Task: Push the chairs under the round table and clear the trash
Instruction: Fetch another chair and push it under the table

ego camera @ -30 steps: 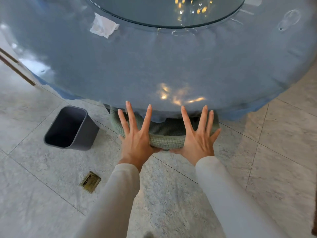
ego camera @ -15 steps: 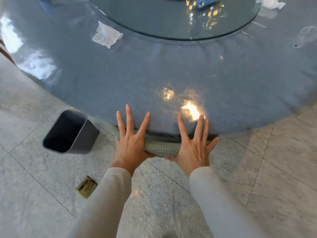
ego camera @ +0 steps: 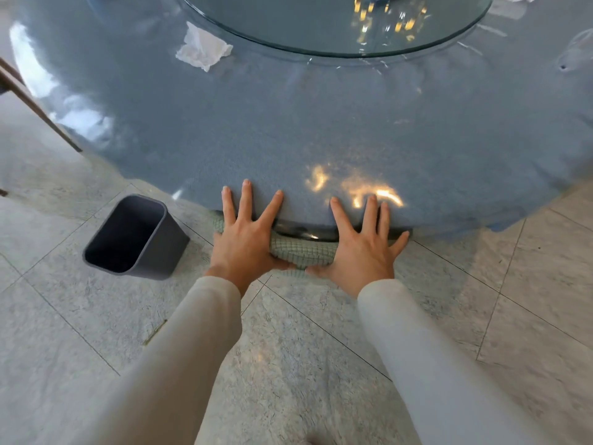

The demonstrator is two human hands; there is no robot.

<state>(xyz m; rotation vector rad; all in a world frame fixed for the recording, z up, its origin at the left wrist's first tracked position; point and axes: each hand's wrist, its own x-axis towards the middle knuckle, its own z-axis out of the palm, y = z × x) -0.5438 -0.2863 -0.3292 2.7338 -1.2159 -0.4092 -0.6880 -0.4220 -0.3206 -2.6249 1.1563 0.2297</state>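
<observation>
The chair [ego camera: 301, 252], covered in green checked fabric, sits almost wholly beneath the round worktop [ego camera: 288, 130]; only the top edge of its back shows, just past the worktop's near rim, with a dark glossy strip above it. The left hand [ego camera: 244, 242] and right hand [ego camera: 362, 252] lie flat on that edge, one at each end, palms down. The fingers [ego camera: 247, 200] of both hands are straight and spread wide, with their tips resting on the blue cloth of the worktop, and each thumb points inward along the lower edge of the chair back. Pale sleeves [ego camera: 179, 348] cover both forearms.

Farther back on the worktop, to the left, a crumpled white tissue [ego camera: 203, 49] lies just beside the rim of a round glass turntable [ego camera: 321, 24]. On the tiled floor [ego camera: 321, 380], left of the hands and near the worktop's edge, a dark grey bin [ego camera: 167, 245] leans with its open mouth towards the camera. A small brass plate [ego camera: 155, 331] is set in the floor nearer the person
</observation>
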